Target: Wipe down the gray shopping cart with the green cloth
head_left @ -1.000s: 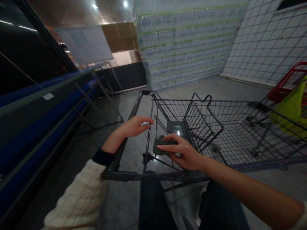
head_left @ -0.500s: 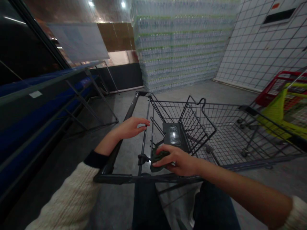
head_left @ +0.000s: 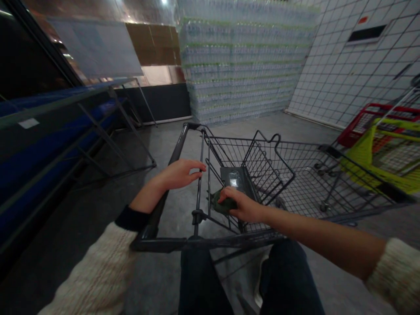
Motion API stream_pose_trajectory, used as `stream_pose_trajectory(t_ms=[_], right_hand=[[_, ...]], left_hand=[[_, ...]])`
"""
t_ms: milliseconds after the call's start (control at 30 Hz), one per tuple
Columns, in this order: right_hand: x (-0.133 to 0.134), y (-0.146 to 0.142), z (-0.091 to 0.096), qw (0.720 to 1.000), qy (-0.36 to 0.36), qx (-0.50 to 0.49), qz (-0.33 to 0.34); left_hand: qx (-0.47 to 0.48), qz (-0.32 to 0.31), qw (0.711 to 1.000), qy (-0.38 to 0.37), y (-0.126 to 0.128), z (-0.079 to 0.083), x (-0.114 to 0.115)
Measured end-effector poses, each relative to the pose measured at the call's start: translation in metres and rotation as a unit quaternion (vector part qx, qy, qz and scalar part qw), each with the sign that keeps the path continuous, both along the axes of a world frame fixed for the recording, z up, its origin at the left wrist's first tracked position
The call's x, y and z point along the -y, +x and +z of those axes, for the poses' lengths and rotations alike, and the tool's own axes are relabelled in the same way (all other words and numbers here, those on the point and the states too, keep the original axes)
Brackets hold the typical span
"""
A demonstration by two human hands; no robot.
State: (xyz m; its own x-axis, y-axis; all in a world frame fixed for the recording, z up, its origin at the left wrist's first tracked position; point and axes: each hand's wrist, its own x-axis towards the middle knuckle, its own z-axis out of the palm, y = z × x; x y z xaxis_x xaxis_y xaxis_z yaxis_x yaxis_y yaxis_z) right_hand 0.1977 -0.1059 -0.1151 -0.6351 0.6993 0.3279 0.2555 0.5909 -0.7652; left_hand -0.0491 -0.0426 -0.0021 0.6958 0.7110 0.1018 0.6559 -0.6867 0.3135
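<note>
My right hand (head_left: 241, 204) is closed on a dark green crumpled cloth (head_left: 224, 203), held at the rear of a black wire shopping cart (head_left: 288, 151). The cloth lies over the cart's thin rear wires, beside the dark fold-down seat panel (head_left: 234, 177), which has a clear, shiny patch. My left hand (head_left: 183, 173) hangs over the cart's black push handle (head_left: 175, 151). Its fingers stretch forward, loosely bent, with the tips at the thin bar (head_left: 200, 188) in front of the handle. Nothing shows in its grasp.
A tall stack of wrapped bottles (head_left: 243, 65) stands behind the cart. Yellow (head_left: 356, 162) and red (head_left: 349, 131) carts are at the right, before a wire-grid wall (head_left: 341, 74). A metal-framed table (head_left: 98, 127) with blue surfaces runs along the left. Grey floor (head_left: 177, 262) shows around the cart.
My right hand has moved with the cloth a little farther forward, away from the near side bar. My left hand is nearly unmoved. The view has turned slightly right.
</note>
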Motion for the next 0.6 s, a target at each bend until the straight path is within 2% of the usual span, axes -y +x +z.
stream_pose_trajectory(t_ms=[133, 233, 333, 433, 533, 600], right_hand=[[-0.003, 0.01, -0.008, 0.996, -0.031, 0.084, -0.005], [-0.007, 0.006, -0.004, 0.999, 0.009, 0.028, -0.025], [-0.013, 0.003, -0.005, 0.999, 0.043, 0.006, -0.002], [-0.018, 0.008, -0.021, 0.994, 0.03, 0.095, 0.045], [-0.022, 0.018, -0.039, 0.973, 0.02, 0.216, 0.074], [-0.023, 0.022, -0.043, 0.959, 0.029, 0.271, 0.078]], left_hand=[[0.0, -0.003, 1.0, 0.002, 0.0, 0.0, 0.0], [-0.004, -0.005, 1.0, 0.005, 0.001, 0.0, 0.0], [-0.007, 0.004, 1.0, 0.001, 0.002, 0.0, 0.0], [-0.009, 0.009, 1.0, -0.006, 0.002, 0.0, -0.002], [-0.011, 0.007, 1.0, -0.009, 0.002, 0.0, -0.003], [-0.008, 0.007, 1.0, -0.007, 0.001, -0.001, -0.003]])
